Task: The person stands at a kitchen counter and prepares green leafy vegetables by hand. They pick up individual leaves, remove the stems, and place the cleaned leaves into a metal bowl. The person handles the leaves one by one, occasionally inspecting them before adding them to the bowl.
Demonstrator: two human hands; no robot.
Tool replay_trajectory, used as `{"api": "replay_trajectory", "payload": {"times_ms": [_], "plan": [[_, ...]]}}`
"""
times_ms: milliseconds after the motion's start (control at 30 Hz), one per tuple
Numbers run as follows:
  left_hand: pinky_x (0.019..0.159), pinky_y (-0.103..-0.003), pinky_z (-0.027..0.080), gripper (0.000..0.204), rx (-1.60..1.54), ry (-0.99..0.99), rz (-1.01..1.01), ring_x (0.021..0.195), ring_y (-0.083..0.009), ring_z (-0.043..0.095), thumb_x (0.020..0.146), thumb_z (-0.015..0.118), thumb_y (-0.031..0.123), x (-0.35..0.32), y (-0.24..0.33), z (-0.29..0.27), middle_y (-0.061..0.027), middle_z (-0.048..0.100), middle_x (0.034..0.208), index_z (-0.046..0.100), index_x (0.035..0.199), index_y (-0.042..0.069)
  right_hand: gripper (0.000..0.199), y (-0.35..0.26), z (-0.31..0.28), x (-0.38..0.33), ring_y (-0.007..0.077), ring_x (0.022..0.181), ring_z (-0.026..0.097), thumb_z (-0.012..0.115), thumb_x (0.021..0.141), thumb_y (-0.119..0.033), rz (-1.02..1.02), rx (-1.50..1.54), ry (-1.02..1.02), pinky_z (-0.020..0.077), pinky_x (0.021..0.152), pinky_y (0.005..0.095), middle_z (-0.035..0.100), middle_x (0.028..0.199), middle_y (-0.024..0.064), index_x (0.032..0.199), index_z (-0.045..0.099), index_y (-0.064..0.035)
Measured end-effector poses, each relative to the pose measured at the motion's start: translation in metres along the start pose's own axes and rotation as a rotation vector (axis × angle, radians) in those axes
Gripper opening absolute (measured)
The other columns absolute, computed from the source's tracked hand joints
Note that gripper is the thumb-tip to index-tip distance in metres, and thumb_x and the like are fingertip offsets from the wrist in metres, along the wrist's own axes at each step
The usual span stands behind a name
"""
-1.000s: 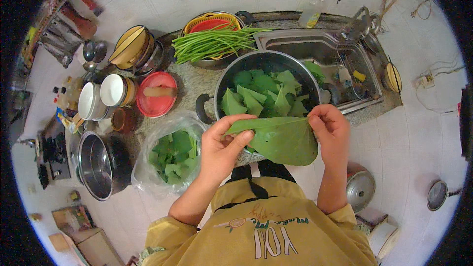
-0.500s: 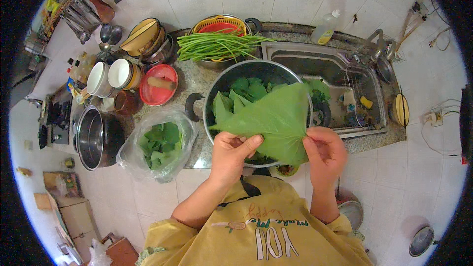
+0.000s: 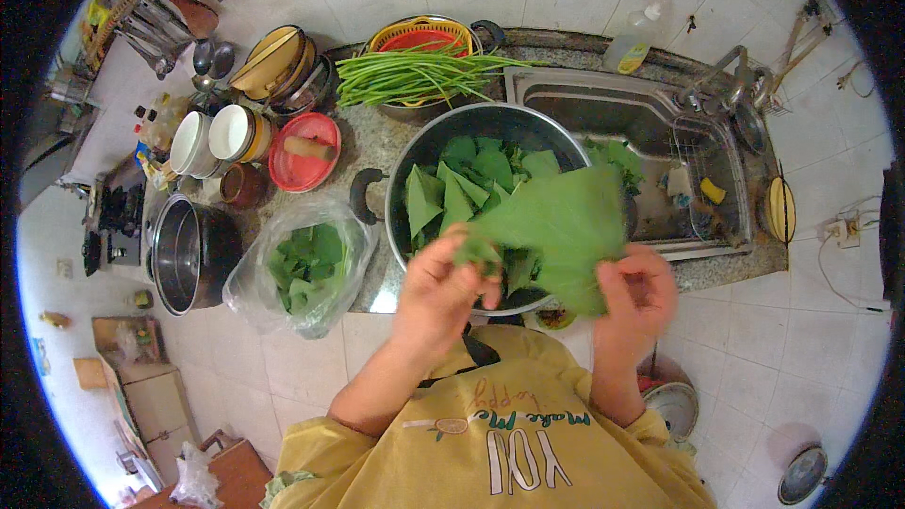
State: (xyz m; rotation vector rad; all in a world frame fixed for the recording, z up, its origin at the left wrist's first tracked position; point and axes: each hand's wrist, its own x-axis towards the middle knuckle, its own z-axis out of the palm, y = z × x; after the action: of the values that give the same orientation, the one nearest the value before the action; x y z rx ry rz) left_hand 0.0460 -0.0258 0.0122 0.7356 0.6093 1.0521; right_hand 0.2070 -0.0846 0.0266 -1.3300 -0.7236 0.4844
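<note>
Leaf (image 3: pixel 556 226), broad and green, is held spread above the near rim of the big steel pot (image 3: pixel 415 146), which stands on the bench (image 3: pixel 363 146) and is already lined with folded green leaves. The left hand (image 3: pixel 443 287) has its fingers (image 3: pixel 471 259) closed in a pinch on the leaf's left corner; the right hand (image 3: pixel 636 292) has its fingers closed on the lower right edge, so the sheet hangs taut between them.

To handle the leaf well, the person would likely do best to keep the pull even across both corners, since a thin leaf probably tears along its veins if one side is tugged harder. Gripping close to the edge, not the middle, should leave the surface free to fold.

Room is tight on the left: a clear plastic bag of greens (image 3: pixel 302 264) lies just beside the pot, with a dark pot (image 3: pixel 184 250) beyond it. A red lid (image 3: pixel 304 151) and white cups (image 3: pixel 212 137) crowd the back left. Long green beans (image 3: pixel 415 75) lie behind the steel pot. On the right the sink (image 3: pixel 613 118) opens just beside the rim, giving the freest space to swing.
</note>
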Motion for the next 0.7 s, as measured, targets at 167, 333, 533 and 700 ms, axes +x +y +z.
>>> {"api": "replay_trajectory", "payload": {"times_ms": [167,333,533,700], "plan": [[0.044,-0.021,0.04,0.018,0.037,0.146,0.05,0.053,-0.0126,0.05,0.083,0.052,0.006,0.011,0.018,-0.035,-0.0114,0.056,0.085,0.048,0.101,0.003,0.021,0.001,-0.005,0.005,0.0119,0.073,0.052,0.067,0.063,0.006,-0.042,0.073,0.03,0.0417,0.063,0.0218,0.055,0.085,0.0069,0.073,0.054,-0.0052],[0.051,-0.023,0.041,0.014,0.404,0.098,0.193,0.056,-0.0134,0.05,0.08,0.05,0.0,0.009,0.031,-0.017,-0.0107,0.054,0.085,0.055,0.093,0.002,0.022,0.004,0.0,-0.003,0.0137,0.073,0.052,0.068,0.062,0.006,-0.054,0.161,-0.028,0.0415,0.066,0.0234,0.055,0.084,0.007,0.073,0.053,-0.0052],[0.065,-0.025,0.04,0.016,0.744,-0.215,0.25,0.076,-0.0154,0.051,0.072,0.062,0.004,0.006,0.031,0.009,-0.0092,0.052,0.083,0.062,0.088,0.0,0.023,0.009,0.003,-0.015,0.0133,0.07,0.05,0.069,0.06,0.007,-0.053,0.151,-0.048,0.0414,0.064,0.0236,0.053,0.08,0.006,0.071,0.053,-0.0053],[0.061,-0.025,0.04,0.012,0.757,-0.117,0.293,0.068,-0.0167,0.052,0.069,0.067,0.006,0.009,0.019,0.018,-0.0076,0.056,0.073,0.062,0.078,0.0,0.022,0.003,0.009,-0.023,0.0107,0.066,0.049,0.07,0.059,0.006,-0.132,0.034,-0.099,0.0393,0.055,0.0213,0.054,0.078,0.0059,0.07,0.055,-0.0067]]}}
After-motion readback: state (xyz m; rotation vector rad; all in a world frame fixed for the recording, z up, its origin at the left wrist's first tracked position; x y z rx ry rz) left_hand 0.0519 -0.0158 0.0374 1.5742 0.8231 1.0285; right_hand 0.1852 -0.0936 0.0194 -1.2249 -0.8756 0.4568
